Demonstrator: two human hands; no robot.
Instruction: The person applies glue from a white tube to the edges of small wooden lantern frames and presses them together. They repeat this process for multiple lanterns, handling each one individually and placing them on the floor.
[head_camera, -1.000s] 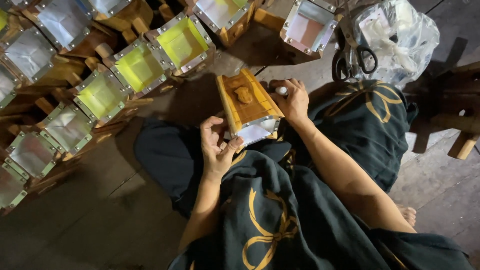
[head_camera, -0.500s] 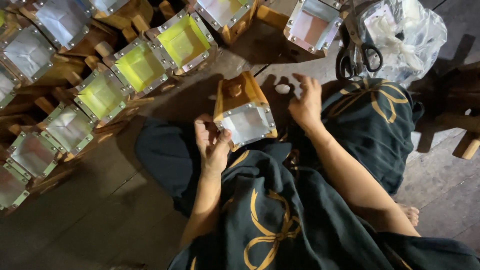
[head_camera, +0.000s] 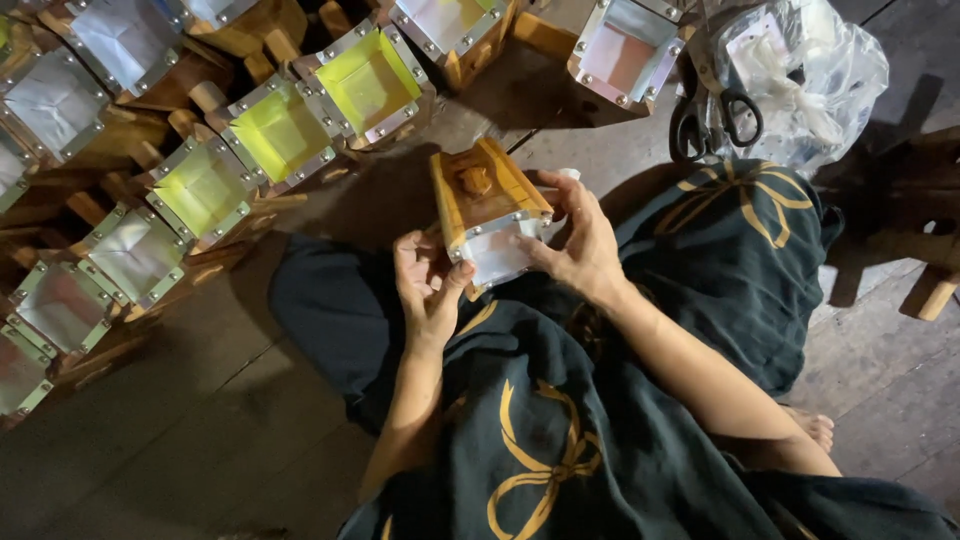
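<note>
- Gripping a wooden box frame (head_camera: 487, 205) over the lap: left hand (head_camera: 428, 285) closed on its lower corner, right hand (head_camera: 575, 240) clasping its side.
- Judged: fitting the white panel; next needs pressing edges flush.
- Finished frames (head_camera: 280, 130) line the floor (head_camera: 180, 450).

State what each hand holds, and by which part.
Both grip one wooden box: left hand at its lower left corner, right hand along its right side.

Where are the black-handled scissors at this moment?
In the head view, the scissors lie on the wooden floor at upper right, beside the clear plastic bag, beyond the person's right hand.
</note>
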